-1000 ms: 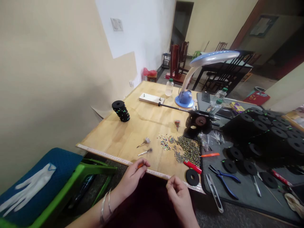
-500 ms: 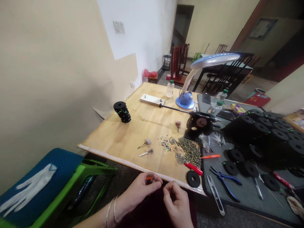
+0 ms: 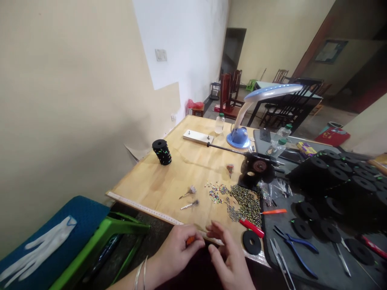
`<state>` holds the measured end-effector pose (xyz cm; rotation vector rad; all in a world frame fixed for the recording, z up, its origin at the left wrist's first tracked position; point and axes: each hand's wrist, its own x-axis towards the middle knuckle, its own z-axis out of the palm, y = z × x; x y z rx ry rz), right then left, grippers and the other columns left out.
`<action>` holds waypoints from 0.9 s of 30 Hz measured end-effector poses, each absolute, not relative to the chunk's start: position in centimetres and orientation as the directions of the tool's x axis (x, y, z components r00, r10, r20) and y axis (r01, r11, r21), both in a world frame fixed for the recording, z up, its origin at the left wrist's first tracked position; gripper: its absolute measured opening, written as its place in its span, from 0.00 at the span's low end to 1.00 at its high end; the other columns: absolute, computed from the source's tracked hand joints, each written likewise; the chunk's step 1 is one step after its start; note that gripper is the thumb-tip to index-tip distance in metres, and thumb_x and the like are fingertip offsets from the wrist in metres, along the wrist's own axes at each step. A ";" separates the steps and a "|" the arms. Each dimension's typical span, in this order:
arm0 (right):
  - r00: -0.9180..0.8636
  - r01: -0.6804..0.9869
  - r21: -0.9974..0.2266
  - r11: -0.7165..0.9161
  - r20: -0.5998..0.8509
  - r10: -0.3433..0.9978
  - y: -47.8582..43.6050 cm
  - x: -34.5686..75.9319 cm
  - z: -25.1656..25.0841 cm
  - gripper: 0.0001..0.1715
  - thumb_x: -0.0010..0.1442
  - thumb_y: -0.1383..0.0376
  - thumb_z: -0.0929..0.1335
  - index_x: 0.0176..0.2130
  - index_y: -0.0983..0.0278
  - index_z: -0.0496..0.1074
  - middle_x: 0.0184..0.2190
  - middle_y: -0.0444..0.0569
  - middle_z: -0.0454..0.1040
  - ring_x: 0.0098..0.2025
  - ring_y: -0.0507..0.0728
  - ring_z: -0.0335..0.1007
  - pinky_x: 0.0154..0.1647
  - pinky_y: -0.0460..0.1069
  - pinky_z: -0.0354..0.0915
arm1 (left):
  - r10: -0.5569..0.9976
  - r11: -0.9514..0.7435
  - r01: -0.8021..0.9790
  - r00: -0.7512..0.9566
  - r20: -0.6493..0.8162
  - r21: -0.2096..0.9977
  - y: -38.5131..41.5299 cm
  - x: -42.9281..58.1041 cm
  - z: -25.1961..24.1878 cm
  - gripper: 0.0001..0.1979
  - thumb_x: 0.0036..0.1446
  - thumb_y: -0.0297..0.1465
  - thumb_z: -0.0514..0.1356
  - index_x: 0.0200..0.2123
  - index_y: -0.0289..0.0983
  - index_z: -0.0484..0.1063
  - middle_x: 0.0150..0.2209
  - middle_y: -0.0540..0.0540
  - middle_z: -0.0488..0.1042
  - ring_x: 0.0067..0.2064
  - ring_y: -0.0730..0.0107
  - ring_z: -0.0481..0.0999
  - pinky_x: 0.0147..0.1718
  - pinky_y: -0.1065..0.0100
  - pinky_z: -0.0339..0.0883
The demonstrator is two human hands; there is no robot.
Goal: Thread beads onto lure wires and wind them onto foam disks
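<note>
My left hand (image 3: pixel 177 251) is closed in a pinch on a small orange piece (image 3: pixel 190 240) at the near edge of the wooden table (image 3: pixel 157 181). My right hand (image 3: pixel 226 253) is right beside it, fingers partly spread and curled, the fingertips close to the orange piece; nothing shows in it. Just beyond the hands lie two small feathered lures (image 3: pixel 189 197), a scatter of coloured beads (image 3: pixel 214 192) and a pile of small dark metal pieces (image 3: pixel 246 201). A red lighter (image 3: pixel 252 227) and a black foam disc (image 3: pixel 251 242) lie to the right.
A black winding tool (image 3: pixel 256 169), a blue desk lamp (image 3: pixel 242 135), a black spool (image 3: pixel 162 152), a wooden block (image 3: pixel 198 137) and bottles stand farther back. Scissors (image 3: pixel 281 262), blue pliers (image 3: pixel 294 245) and several black discs (image 3: pixel 332 185) lie on the grey mat. A white glove (image 3: pixel 42 249) rests on a stool at left.
Both hands have come together at the table's near edge. The right hand's fingers have spread from a loose pinch. The view has tilted up a little.
</note>
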<state>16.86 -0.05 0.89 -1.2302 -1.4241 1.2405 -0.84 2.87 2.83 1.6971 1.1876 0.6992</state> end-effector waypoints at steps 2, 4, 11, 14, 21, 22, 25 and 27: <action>-0.253 -0.010 -0.992 -0.123 -0.117 0.960 0.5 15.9 1.1 0.25 0.60 0.57 0.67 0.54 0.63 0.63 0.41 0.56 0.76 0.35 0.57 0.74 0.27 0.46 0.68 | 0.920 -0.187 0.447 0.393 -0.005 0.875 3.1 -1.2 3.3 0.14 0.59 0.36 0.56 0.25 0.36 0.74 0.25 0.46 0.75 0.28 0.67 0.71 0.30 0.70 0.61; -0.331 -0.091 -0.963 -0.253 -0.211 0.920 0.9 14.9 0.8 0.23 0.59 0.52 0.67 0.47 0.65 0.66 0.27 0.48 0.76 0.23 0.52 0.68 0.21 0.44 0.63 | 0.925 -0.216 0.489 0.380 0.017 0.845 3.2 -1.4 3.6 0.14 0.59 0.36 0.55 0.25 0.37 0.74 0.25 0.46 0.74 0.28 0.67 0.71 0.29 0.70 0.61; -0.199 -0.023 -0.973 -0.230 -0.221 0.955 1.4 14.3 -1.0 0.27 0.56 0.43 0.66 0.27 0.64 0.63 0.11 0.36 0.62 0.13 0.46 0.51 0.16 0.41 0.47 | 0.966 -0.159 0.543 0.259 0.016 0.824 5.1 -3.1 3.8 0.08 0.56 0.34 0.58 0.29 0.38 0.73 0.22 0.50 0.71 0.25 0.68 0.68 0.25 0.70 0.60; -0.103 -0.071 -0.964 -0.258 -0.250 0.963 1.4 14.7 -1.2 0.29 0.54 0.41 0.66 0.27 0.63 0.62 0.10 0.37 0.63 0.12 0.45 0.48 0.14 0.41 0.43 | 0.992 -0.126 0.707 0.091 0.088 0.696 7.1 -5.4 3.1 0.09 0.55 0.35 0.58 0.38 0.38 0.71 0.29 0.47 0.74 0.31 0.62 0.72 0.32 0.66 0.65; -0.043 -0.185 -0.936 -0.298 -0.295 0.954 1.5 14.9 -1.9 0.30 0.49 0.41 0.69 0.26 0.64 0.63 0.14 0.43 0.70 0.11 0.45 0.51 0.12 0.40 0.41 | 0.991 -0.099 0.924 0.059 0.116 0.369 10.2 -8.5 1.8 0.18 0.55 0.29 0.55 0.50 0.33 0.66 0.44 0.38 0.74 0.45 0.53 0.73 0.45 0.57 0.66; -0.028 -0.186 -0.937 -0.296 -0.297 0.955 1.4 14.9 -1.9 0.30 0.48 0.41 0.70 0.26 0.64 0.65 0.15 0.44 0.71 0.12 0.45 0.52 0.12 0.40 0.42 | 0.989 -0.118 0.930 0.079 0.126 0.348 10.2 -8.4 2.0 0.19 0.55 0.29 0.56 0.51 0.33 0.66 0.46 0.37 0.74 0.47 0.52 0.72 0.46 0.56 0.65; 0.044 -0.164 -0.949 -0.268 -0.278 0.960 1.3 15.1 -1.9 0.28 0.46 0.43 0.72 0.25 0.67 0.71 0.20 0.46 0.72 0.16 0.48 0.57 0.12 0.41 0.50 | 0.966 -0.167 0.943 0.098 0.238 0.289 9.2 -7.0 2.7 0.19 0.55 0.30 0.58 0.51 0.34 0.67 0.51 0.35 0.72 0.53 0.47 0.67 0.50 0.52 0.61; 0.079 -0.158 -0.957 -0.244 -0.259 0.963 1.3 15.2 -1.9 0.28 0.46 0.44 0.72 0.25 0.67 0.73 0.20 0.45 0.70 0.18 0.49 0.59 0.14 0.42 0.55 | 0.948 -0.202 0.934 0.111 0.298 0.295 8.3 -5.5 2.9 0.15 0.57 0.31 0.57 0.48 0.36 0.69 0.48 0.37 0.73 0.51 0.47 0.67 0.49 0.50 0.60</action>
